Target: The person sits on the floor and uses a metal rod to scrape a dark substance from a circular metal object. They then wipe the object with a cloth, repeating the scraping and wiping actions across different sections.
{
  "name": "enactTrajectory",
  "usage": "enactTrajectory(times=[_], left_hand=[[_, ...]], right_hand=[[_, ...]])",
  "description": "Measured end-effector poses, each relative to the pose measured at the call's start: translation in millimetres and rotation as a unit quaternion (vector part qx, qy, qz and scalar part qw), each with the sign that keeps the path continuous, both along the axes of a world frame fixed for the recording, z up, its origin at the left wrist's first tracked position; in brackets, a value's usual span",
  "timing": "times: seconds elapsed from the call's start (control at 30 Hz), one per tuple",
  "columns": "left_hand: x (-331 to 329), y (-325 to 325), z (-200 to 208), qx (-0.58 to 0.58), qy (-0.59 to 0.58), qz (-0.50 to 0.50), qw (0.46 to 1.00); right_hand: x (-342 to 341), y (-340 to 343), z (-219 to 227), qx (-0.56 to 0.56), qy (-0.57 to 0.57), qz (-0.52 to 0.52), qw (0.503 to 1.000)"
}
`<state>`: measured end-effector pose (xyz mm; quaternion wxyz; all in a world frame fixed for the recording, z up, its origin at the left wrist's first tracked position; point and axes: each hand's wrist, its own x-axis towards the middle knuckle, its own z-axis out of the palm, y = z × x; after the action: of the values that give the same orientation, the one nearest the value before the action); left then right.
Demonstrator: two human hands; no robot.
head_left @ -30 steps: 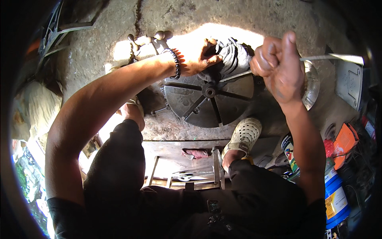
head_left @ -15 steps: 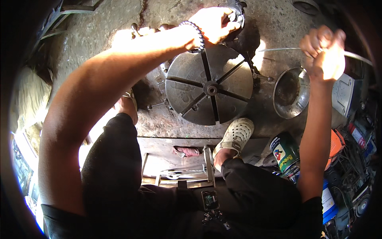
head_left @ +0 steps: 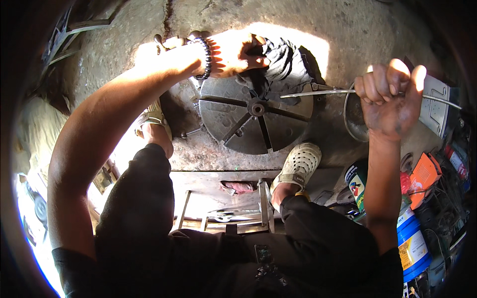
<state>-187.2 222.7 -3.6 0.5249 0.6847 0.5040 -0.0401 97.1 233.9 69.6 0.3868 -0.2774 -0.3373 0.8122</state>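
My left hand, with a beaded bracelet at the wrist, pinches the edge of a crumpled dark cloth. That cloth hangs over the far side of a round, slotted metal plate with a hole in its middle. My right hand is closed around a thin, slightly bent metal rod. The rod's left end reaches over the right part of the plate, close below the cloth; whether it touches either one I cannot tell.
Small lever handles stick out beside the plate. A metal bowl sits partly behind my right hand, near a grey metal case. At lower right stand a green can, an orange object and a blue bucket. My feet flank the plate.
The cloth has come nearer and spread over the plate's far edge, while my left hand shifted left. My right hand came nearer, bringing the rod's end over the plate.
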Motion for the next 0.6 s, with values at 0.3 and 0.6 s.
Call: enactTrajectory(times=[0.3, 0.6], left_hand=[[-9, -6, -6, 0.014, -0.063, 0.01, 0.998], [-3, -9, 9, 0.082, -0.019, -0.013, 0.996]], right_hand=[[-25, -6, -24, 0.022, -0.039, 0.0, 0.999], [-28, -22, -42, 0.02, 0.006, -0.048, 0.999]])
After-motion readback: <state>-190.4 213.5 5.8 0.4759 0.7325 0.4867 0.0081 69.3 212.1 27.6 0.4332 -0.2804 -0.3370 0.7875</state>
